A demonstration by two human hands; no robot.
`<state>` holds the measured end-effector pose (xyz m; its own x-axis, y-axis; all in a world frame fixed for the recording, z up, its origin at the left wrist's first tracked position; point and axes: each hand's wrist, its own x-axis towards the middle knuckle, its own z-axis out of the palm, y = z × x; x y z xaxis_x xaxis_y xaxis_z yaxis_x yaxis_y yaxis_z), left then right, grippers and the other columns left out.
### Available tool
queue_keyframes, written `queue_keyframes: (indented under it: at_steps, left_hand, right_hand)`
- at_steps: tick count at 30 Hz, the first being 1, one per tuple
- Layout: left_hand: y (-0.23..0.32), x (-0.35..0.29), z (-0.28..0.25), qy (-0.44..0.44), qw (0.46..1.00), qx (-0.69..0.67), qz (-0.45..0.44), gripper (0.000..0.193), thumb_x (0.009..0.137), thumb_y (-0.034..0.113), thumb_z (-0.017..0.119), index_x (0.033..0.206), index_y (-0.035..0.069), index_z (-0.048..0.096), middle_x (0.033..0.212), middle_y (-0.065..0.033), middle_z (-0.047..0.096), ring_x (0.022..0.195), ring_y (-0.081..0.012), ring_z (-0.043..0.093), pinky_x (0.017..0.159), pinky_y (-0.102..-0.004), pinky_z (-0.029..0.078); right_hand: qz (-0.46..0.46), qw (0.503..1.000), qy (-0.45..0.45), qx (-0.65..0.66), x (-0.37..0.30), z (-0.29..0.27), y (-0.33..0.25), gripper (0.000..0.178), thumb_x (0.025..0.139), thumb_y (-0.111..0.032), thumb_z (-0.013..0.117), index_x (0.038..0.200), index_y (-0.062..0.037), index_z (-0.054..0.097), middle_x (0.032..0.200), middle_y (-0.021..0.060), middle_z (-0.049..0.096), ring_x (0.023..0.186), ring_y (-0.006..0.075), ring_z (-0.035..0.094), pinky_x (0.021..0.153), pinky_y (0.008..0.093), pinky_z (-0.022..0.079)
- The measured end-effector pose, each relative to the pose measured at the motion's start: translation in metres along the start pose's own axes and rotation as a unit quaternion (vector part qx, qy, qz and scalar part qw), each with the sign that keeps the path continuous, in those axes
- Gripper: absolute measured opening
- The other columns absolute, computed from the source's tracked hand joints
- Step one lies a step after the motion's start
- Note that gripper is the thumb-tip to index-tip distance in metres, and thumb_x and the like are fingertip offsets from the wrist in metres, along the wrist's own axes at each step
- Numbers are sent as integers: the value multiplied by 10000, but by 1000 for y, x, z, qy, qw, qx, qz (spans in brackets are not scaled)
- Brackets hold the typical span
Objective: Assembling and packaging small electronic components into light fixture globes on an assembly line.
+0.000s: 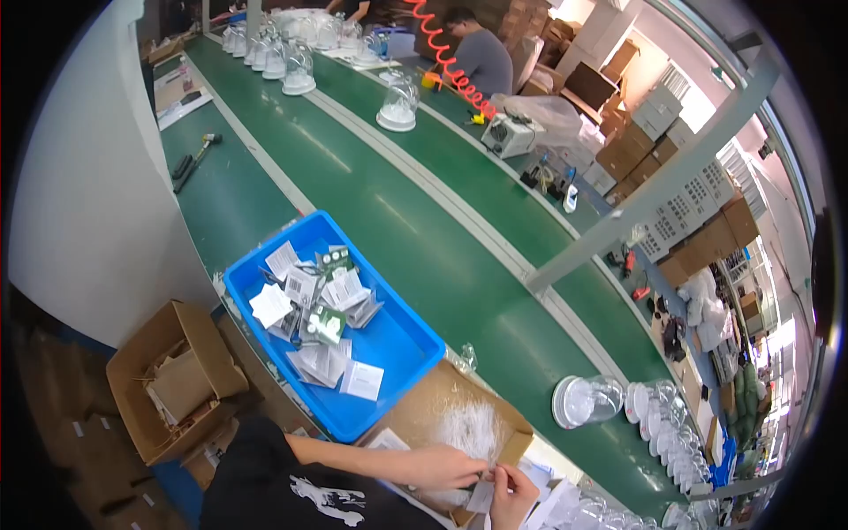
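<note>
Pinching with left hand (pixel 455 467) and right hand (pixel 514 499) together, can't tell what; between, white paper (pixel 480 497), likely light, bendy: hold edges.

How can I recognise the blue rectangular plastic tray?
Find the long green work surface. Along its near edge, beyond the person's left hand, lies the tray, holding small white and green cards. Its bright blue colour separates it from the brown cardboard boxes nearby.

A long green worktop (pixel 353 177); a bright blue rectangular plastic tray (pixel 402 340); white-and-green folded paper leaflets (pixel 327 325); a coiled red hose (pixel 435 40).
</note>
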<state>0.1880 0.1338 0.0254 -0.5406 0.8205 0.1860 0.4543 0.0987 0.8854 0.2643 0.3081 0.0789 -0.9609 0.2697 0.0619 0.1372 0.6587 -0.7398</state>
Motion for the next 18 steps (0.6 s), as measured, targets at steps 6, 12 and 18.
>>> queue_keyframes:
  at_steps: [6, 12, 18]
  left_hand:
    - [-2, 13, 6, 3, 1000, -23, 18, 194, 947, 251, 533, 1049, 86, 541, 766, -177, 628, 693, -399, 614, 597, -499, 475]
    - [-5, 26, -7, 13, 994, -86, -61, 195, 927, 228, 560, 1069, 95, 546, 747, -145, 623, 690, -383, 618, 584, -460, 469]
    - [-7, 25, -6, 1, 991, -102, -85, 229, 934, 229, 558, 1123, 99, 554, 814, -160, 655, 740, -389, 634, 613, -466, 477]
  right_hand:
    - [-12, 1000, -28, -7, 20, -2, 8, 160, 888, -104, 691, 979, 27, 685, 820, 107, 695, 721, 149, 647, 650, 287, 528]
    - [10, 990, -49, 131, 28, 2, 7, 193, 880, -92, 689, 1040, 8, 649, 811, 88, 649, 695, 156, 614, 613, 281, 501]
    - [-79, 990, -81, 78, 25, 8, 20, 346, 799, -54, 763, 1114, 7, 634, 913, 97, 647, 781, 173, 626, 644, 276, 516]
